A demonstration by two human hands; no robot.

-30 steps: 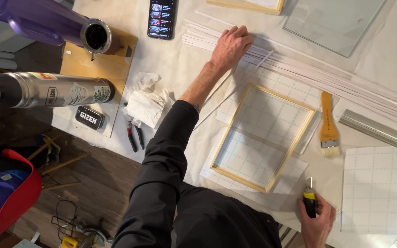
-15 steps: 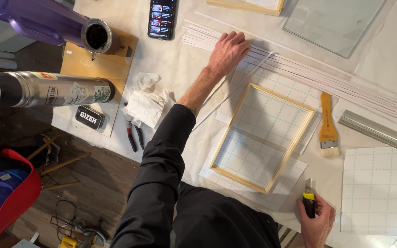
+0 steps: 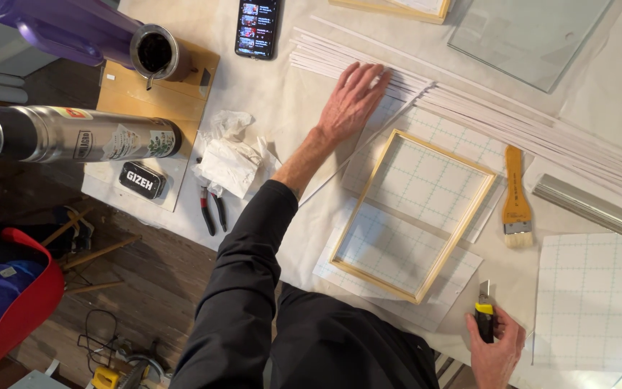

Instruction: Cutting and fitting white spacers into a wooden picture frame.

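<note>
My left hand (image 3: 353, 101) lies flat, fingers spread, on a bundle of thin white strips (image 3: 541, 130) that runs across the paper-covered table. Its fingertips press the strips near their left end. Just below it a light wooden frame (image 3: 368, 209) lies on gridded white sheets. My right hand (image 3: 497, 347) is at the table's near edge, closed around a yellow-and-black utility knife (image 3: 484, 310) with its blade pointing up toward the frame.
A wooden-handled brush (image 3: 517, 198) lies right of the frame. A glass pane (image 3: 527, 36), a metal bar (image 3: 599, 209) and a gridded sheet (image 3: 592, 302) sit at right. Phone (image 3: 257, 27), crumpled tissue (image 3: 232, 155), pliers (image 3: 210, 209), a spray can (image 3: 73, 133) and a small tin (image 3: 143, 180) lie left.
My left hand has slid a little along the white strips and settled flatter on them. My right hand keeps the knife in the same place.
</note>
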